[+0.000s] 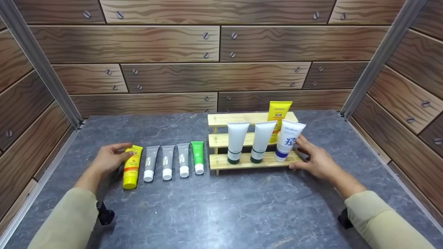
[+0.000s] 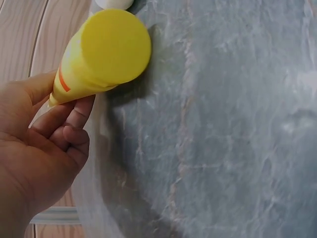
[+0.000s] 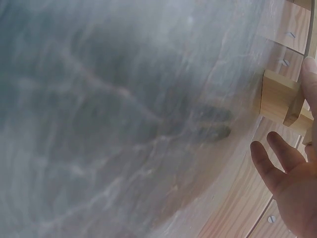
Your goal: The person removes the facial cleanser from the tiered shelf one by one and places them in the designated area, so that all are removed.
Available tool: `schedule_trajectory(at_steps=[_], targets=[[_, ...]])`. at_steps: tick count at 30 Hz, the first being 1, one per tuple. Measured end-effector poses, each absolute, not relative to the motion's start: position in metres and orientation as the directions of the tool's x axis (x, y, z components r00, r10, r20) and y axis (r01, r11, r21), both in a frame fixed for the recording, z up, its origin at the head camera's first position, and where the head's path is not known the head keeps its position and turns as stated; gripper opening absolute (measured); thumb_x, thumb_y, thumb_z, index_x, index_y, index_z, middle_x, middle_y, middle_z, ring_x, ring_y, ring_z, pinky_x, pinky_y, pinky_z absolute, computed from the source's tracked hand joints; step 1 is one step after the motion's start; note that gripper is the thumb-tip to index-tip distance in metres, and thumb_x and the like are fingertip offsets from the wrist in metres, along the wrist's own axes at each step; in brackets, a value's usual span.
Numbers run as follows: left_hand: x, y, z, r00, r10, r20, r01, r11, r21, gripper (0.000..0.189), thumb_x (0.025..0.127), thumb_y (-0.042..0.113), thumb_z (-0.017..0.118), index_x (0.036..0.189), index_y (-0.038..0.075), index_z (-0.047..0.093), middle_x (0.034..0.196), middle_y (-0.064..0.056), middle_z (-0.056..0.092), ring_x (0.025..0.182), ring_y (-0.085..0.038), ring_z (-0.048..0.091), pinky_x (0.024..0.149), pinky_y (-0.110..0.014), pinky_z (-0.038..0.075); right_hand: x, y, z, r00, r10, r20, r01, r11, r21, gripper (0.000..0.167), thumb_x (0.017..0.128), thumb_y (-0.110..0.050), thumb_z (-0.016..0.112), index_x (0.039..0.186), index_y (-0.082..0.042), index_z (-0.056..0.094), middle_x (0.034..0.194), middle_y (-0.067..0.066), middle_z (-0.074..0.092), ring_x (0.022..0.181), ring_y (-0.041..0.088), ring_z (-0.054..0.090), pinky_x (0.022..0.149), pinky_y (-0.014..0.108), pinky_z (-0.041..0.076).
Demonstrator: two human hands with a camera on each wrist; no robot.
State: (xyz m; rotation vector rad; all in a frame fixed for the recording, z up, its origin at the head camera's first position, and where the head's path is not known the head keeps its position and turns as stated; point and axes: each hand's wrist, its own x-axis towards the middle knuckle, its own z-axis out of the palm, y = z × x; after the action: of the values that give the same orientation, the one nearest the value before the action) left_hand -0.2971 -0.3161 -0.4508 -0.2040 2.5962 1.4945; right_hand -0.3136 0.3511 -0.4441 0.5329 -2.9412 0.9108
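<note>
My left hand pinches the flat end of a yellow tube, its cap toward me. In the left wrist view the round yellow cap faces the camera, and the thumb and fingers meet at the tail. At the right end of a three-step wooden rack, my right hand holds the lowest step, thumb at its front corner and fingers behind. Beside those fingers a white tube with blue print stands on its cap. The right wrist view shows the rack's end by the thumb, two fingers extended.
Three grey tubes and a green tube lie in a row right of the yellow one. Two white tubes with dark green caps share the rack's lowest step; another yellow tube stands behind. Wood-patterned walls surround the grey tabletop.
</note>
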Motion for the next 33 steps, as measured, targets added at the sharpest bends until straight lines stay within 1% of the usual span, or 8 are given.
schedule_trajectory(at_steps=[10,13,17,19,21,25,28,33], targets=[[-0.2994,-0.3141,-0.4564,-0.978,-0.081,-0.190,-0.205,0.502,0.841,0.054,0.109,0.025,0.061,0.156,0.001,0.050,0.158,-0.028,0.047,0.138,-0.040,0.052,0.113,-0.051,0.045,-0.3129,0.3524,-0.4434,-0.945,-0.306,0.114,-0.318,0.781,-0.538,0.111,0.082,-0.043,0.090,0.169,-0.016,0.025,0.174,0.015,0.013,0.150,0.053,0.034,0.120,0.072,0.019],[-0.2995,-0.3125,-0.4559,-0.978,-0.087,-0.188,-0.206,0.501,0.840,0.054,0.109,0.025,0.062,0.156,0.001,0.051,0.153,-0.029,0.052,0.129,-0.036,0.056,0.103,-0.043,0.051,-0.3133,0.3519,-0.4439,-0.940,-0.316,0.131,-0.336,0.777,-0.532,0.111,0.083,-0.042,0.090,0.169,-0.015,0.026,0.174,0.016,0.015,0.146,0.052,0.040,0.120,0.071,0.023],[-0.3001,-0.3112,-0.4548,-0.973,-0.103,-0.204,-0.228,0.488,0.842,0.054,0.108,0.025,0.061,0.156,0.002,0.051,0.149,-0.029,0.054,0.121,-0.031,0.057,0.090,-0.033,0.052,-0.3144,0.3511,-0.4451,-0.932,-0.331,0.148,-0.358,0.772,-0.525,0.110,0.083,-0.042,0.090,0.168,-0.012,0.027,0.174,0.018,0.015,0.143,0.052,0.045,0.119,0.070,0.026],[-0.3005,-0.3110,-0.4540,-0.969,-0.113,-0.220,-0.247,0.480,0.842,0.054,0.109,0.026,0.061,0.156,0.003,0.051,0.151,-0.028,0.053,0.123,-0.031,0.056,0.094,-0.035,0.052,-0.3145,0.3507,-0.4452,-0.934,-0.327,0.146,-0.353,0.774,-0.526,0.110,0.083,-0.042,0.090,0.168,-0.013,0.028,0.174,0.017,0.015,0.146,0.052,0.041,0.120,0.070,0.024],[-0.3015,-0.3111,-0.4540,-0.964,-0.121,-0.238,-0.266,0.469,0.842,0.055,0.109,0.027,0.061,0.157,0.003,0.050,0.154,-0.028,0.050,0.128,-0.034,0.054,0.102,-0.041,0.050,-0.3144,0.3507,-0.4448,-0.935,-0.325,0.139,-0.348,0.775,-0.528,0.110,0.083,-0.043,0.090,0.168,-0.013,0.027,0.174,0.017,0.015,0.147,0.052,0.038,0.120,0.070,0.022],[-0.3029,-0.3121,-0.4552,-0.956,-0.130,-0.262,-0.292,0.457,0.840,0.055,0.109,0.028,0.060,0.158,0.004,0.049,0.158,-0.028,0.045,0.136,-0.038,0.049,0.115,-0.052,0.042,-0.3137,0.3508,-0.4441,-0.939,-0.321,0.123,-0.335,0.776,-0.534,0.111,0.083,-0.042,0.090,0.169,-0.014,0.026,0.174,0.015,0.014,0.147,0.051,0.039,0.121,0.070,0.021],[-0.3032,-0.3129,-0.4563,-0.956,-0.133,-0.263,-0.294,0.461,0.837,0.055,0.109,0.028,0.060,0.157,0.004,0.050,0.158,-0.028,0.045,0.136,-0.038,0.049,0.116,-0.053,0.042,-0.3134,0.3510,-0.4436,-0.940,-0.320,0.116,-0.330,0.775,-0.539,0.111,0.083,-0.041,0.090,0.169,-0.015,0.025,0.175,0.015,0.014,0.146,0.051,0.041,0.121,0.070,0.021],[-0.3020,-0.3132,-0.4581,-0.963,-0.145,-0.229,-0.271,0.466,0.843,0.054,0.109,0.026,0.061,0.156,0.002,0.051,0.156,-0.028,0.047,0.134,-0.037,0.051,0.112,-0.049,0.044,-0.3133,0.3508,-0.4436,-0.940,-0.320,0.116,-0.330,0.772,-0.544,0.112,0.083,-0.040,0.090,0.169,-0.016,0.023,0.174,0.016,0.014,0.144,0.050,0.044,0.121,0.070,0.022]])
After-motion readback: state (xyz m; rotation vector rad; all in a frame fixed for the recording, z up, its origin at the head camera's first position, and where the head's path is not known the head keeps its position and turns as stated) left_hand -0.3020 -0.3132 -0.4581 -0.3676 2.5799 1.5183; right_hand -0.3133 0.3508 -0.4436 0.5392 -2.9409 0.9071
